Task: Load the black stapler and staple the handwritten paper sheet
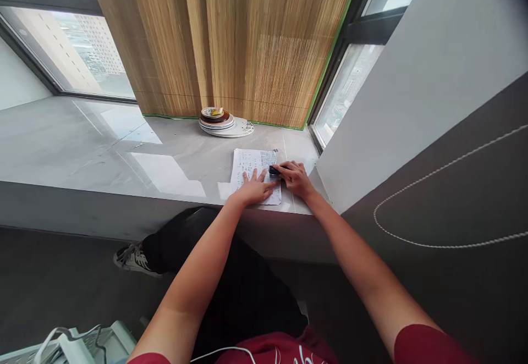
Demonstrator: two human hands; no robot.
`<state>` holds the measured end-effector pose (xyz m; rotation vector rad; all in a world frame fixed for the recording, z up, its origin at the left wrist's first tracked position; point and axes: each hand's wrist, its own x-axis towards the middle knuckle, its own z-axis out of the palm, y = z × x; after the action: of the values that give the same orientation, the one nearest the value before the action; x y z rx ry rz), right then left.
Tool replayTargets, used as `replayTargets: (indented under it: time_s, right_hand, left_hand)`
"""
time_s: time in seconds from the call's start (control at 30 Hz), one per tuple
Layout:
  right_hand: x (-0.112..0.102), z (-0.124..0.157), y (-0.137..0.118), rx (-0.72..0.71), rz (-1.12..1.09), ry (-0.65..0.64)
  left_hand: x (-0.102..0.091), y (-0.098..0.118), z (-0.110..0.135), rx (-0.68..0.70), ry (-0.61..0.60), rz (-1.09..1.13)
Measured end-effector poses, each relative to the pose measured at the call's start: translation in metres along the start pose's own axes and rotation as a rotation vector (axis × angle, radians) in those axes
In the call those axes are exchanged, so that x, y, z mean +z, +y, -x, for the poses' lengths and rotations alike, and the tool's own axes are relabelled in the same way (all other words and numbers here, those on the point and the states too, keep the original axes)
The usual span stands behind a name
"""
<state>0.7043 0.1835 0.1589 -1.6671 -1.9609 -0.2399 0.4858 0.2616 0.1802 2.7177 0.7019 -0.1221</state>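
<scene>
Sheets of paper covered in writing and print lie on the pale stone windowsill, close to its front edge. My left hand rests flat on their lower half with fingers spread. At the paper's right edge, my right hand is closed around a small black stapler. The stapler's front end reaches over the paper, and my fingers cover its rear part. Whether its jaws press on the sheets cannot be made out.
Behind the paper stands a stack of plates on a white oval platter. A bamboo blind hangs along the back of the windowsill. A wall rises at right, near a looped bead cord. A pale green basket sits lower left.
</scene>
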Motion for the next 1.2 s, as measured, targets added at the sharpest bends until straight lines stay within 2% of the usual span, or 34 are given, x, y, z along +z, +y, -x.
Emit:
replayTargets:
  time_s: [0.2, 0.57, 0.93, 1.2]
  right_hand:
    - [-0.001, 0.0, -0.005, -0.002, 0.058, -0.007]
    - [-0.002, 0.0, -0.005, -0.012, 0.054, -0.011]
    - [-0.002, 0.0, -0.004, 0.008, 0.01, -0.007]
    - [-0.002, 0.0, -0.01, 0.015, 0.077, -0.017]
  left_hand:
    - [-0.001, 0.006, 0.007, -0.001, 0.01, 0.008]
    - [0.008, 0.002, 0.01, 0.021, 0.086, -0.009]
    - [0.005, 0.003, 0.008, 0.044, 0.086, 0.009]
    - [-0.002, 0.008, 0.009, 0.01, 0.039, 0.021]
